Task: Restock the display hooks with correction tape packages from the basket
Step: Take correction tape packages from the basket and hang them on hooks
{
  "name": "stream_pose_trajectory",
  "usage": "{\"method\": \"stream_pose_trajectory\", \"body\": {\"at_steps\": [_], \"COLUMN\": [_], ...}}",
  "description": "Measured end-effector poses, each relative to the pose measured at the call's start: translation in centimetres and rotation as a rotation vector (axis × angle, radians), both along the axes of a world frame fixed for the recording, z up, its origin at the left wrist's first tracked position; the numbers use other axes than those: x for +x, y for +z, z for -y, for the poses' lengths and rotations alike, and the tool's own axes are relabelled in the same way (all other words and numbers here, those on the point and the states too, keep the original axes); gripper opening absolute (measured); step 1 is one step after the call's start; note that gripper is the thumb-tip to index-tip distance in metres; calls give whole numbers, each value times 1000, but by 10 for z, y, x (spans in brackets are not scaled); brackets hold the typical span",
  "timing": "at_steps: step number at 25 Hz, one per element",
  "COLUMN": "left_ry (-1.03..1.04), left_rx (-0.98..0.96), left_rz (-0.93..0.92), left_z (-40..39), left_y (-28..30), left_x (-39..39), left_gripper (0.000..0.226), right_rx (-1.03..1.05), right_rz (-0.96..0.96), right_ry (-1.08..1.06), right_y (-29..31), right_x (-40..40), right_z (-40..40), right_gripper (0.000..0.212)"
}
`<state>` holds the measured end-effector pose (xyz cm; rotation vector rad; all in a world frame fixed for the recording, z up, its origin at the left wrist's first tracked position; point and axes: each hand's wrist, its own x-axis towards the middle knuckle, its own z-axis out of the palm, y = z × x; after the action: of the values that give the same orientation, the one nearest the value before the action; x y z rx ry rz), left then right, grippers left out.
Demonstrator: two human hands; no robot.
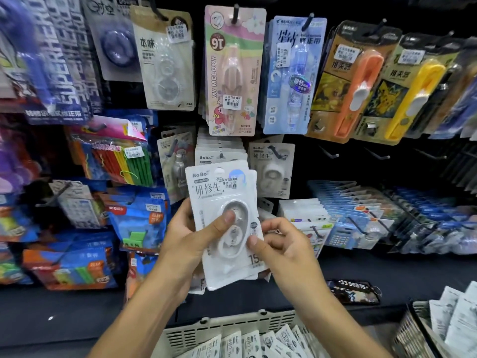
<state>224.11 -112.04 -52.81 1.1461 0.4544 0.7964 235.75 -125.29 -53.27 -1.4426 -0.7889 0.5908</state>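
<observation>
Both hands hold a small stack [227, 223] of white correction tape packages upright in front of the display, above the basket [196, 332]. The left hand [188, 236] grips the stack from its left edge, fingers behind the cards and the thumb pressed flat on the front blister over the tape dispenser. The right hand [281, 244] pinches the stack's lower right edge, thumb tip on the front card beside the blister, the other fingers curled behind. The stack fans a little, with the back cards showing past the right and bottom edges of the front one; its top reaches well above both grips. Just above the stack, a row of matching white packages [219, 148] hangs on a hook, the stack's top overlapping the lowest of them. To the right of the stack hangs a grey package [272, 169] on its own hook. Higher above the stack hangs a pink package [233, 71]. Below the stack, the basket holds more white packages [247, 342] lying on edge in a loose row. To the basket's right stands a second basket [418, 329] with white packs in it.
</observation>
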Motion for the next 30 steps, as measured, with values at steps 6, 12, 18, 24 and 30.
{"method": "stream_pose_trajectory", "body": {"at_steps": [6, 12, 18, 24, 30], "left_ry": [15, 120, 113, -20, 159], "left_rx": [43, 91, 85, 150, 582], "left_rz": [73, 78, 89, 12, -389], "left_z": [-7, -15, -13, -2, -6], "left_y": [3, 3, 4, 1, 3], "left_x": [-2, -6, -4, 8, 3], "left_gripper": [68, 54, 50, 51, 44], "right_rx": [132, 82, -28, 16, 125], "right_rz": [-124, -84, -161, -38, -116], "right_ry": [-209, -459, -288, 88, -348], "right_y": [10, 18, 8, -1, 13], "right_x": [15, 44, 34, -4, 25], "right_z": [5, 23, 16, -5, 13], "right_gripper": [10, 13, 47, 33, 27]}}
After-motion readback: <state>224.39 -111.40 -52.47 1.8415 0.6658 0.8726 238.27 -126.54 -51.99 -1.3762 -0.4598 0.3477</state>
